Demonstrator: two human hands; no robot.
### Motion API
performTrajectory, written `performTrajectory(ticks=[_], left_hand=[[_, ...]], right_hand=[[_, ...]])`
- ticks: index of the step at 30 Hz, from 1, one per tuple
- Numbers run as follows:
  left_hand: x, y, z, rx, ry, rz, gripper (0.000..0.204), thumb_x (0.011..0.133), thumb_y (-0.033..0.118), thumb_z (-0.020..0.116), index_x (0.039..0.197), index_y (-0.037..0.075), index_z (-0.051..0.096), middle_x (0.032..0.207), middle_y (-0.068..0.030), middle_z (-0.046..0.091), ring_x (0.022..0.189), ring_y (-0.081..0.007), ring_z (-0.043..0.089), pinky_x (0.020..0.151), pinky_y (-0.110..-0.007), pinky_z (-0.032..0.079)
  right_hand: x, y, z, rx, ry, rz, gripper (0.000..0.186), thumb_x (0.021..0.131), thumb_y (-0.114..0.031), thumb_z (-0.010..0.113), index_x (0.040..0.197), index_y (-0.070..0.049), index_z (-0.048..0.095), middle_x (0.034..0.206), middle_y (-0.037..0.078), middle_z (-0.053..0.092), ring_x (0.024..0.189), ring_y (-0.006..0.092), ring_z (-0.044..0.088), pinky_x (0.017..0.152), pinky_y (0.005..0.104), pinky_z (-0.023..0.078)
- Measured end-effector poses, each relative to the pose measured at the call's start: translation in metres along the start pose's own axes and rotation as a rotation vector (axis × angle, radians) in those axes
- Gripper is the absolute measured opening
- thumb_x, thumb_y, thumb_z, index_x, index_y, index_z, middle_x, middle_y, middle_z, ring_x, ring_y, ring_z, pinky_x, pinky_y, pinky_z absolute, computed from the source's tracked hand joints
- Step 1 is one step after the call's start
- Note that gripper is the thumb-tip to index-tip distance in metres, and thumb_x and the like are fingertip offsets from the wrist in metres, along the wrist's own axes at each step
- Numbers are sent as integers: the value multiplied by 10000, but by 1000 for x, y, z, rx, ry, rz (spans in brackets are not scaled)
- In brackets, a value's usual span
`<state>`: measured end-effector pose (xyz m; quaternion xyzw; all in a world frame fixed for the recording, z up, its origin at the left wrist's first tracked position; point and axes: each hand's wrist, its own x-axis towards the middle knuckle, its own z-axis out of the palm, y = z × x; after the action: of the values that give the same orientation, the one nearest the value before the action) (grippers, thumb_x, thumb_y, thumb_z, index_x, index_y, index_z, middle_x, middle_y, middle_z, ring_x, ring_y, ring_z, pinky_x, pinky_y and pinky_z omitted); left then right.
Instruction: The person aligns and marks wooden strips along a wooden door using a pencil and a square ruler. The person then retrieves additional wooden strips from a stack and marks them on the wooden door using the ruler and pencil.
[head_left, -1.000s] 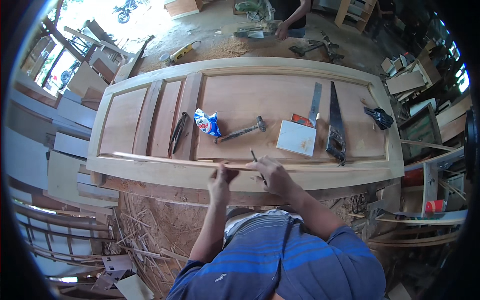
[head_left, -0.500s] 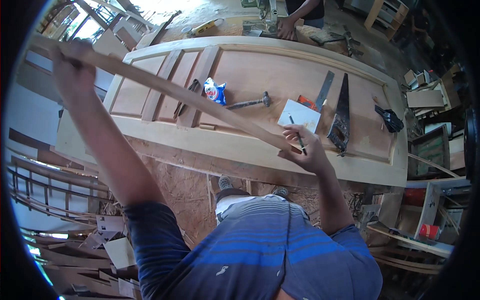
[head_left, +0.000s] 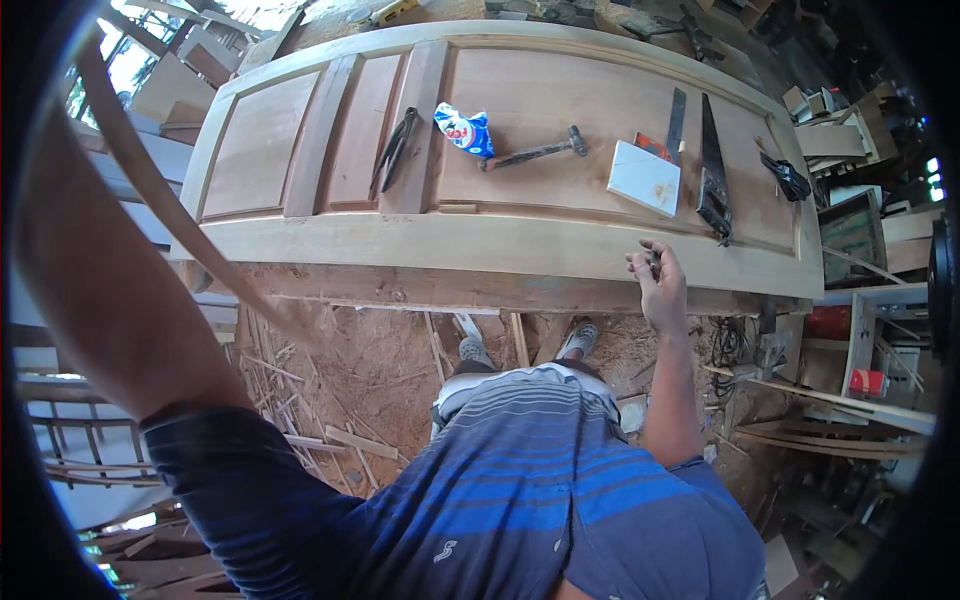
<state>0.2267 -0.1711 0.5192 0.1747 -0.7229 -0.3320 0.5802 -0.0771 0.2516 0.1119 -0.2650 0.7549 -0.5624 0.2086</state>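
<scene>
My left forearm (head_left: 105, 280) reaches up the left side, and the hand itself is mostly lost at the dark rim. From there a long, thin wooden strip (head_left: 150, 190) slants down through the air, its blurred lower end over the floor; my left hand evidently grips its upper part. My right hand (head_left: 662, 290) is raised by the near edge of a panelled wooden door (head_left: 400, 240), fingers curled round a dark pencil (head_left: 655, 263) seen end-on. On the door lie pincers (head_left: 397, 150), a blue-and-white packet (head_left: 463, 130), a hammer (head_left: 535, 150) and a white square board (head_left: 644, 178).
Farther right on the door are a metal-bladed square (head_left: 677, 120), a handsaw (head_left: 713, 170) and a bundled black cable (head_left: 786, 177). Offcuts and shavings litter the floor (head_left: 370, 370) round my feet. Shelves with a red tin (head_left: 868, 382) stand at the right.
The wooden strip has swung off the door to the left, out of my right hand. My right hand has moved slightly right, still with the pencil. The view has shifted, dropping the co-worker's arm from sight.
</scene>
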Motion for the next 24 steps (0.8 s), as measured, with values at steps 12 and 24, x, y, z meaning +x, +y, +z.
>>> performTrajectory(ticks=[12, 24], left_hand=[[-262, -211, 89, 544, -996, -66, 283, 1054, 360, 659, 1107, 107, 774, 1018, -193, 770, 938, -442, 739, 812, -529, 585], [-378, -275, 130, 497, -1057, -166, 268, 1041, 358, 683, 1117, 116, 769, 992, -161, 760, 932, -408, 726, 816, -524, 563]], right_hand=[[-45, 35, 33, -210, 372, 187, 437, 1064, -368, 727, 859, 18, 728, 653, 39, 636, 609, 107, 557, 592, 335, 453], [89, 41, 9, -462, 402, 38, 405, 967, -428, 783, 937, -25, 762, 809, 174, 751, 774, 365, 746, 725, 464, 568]])
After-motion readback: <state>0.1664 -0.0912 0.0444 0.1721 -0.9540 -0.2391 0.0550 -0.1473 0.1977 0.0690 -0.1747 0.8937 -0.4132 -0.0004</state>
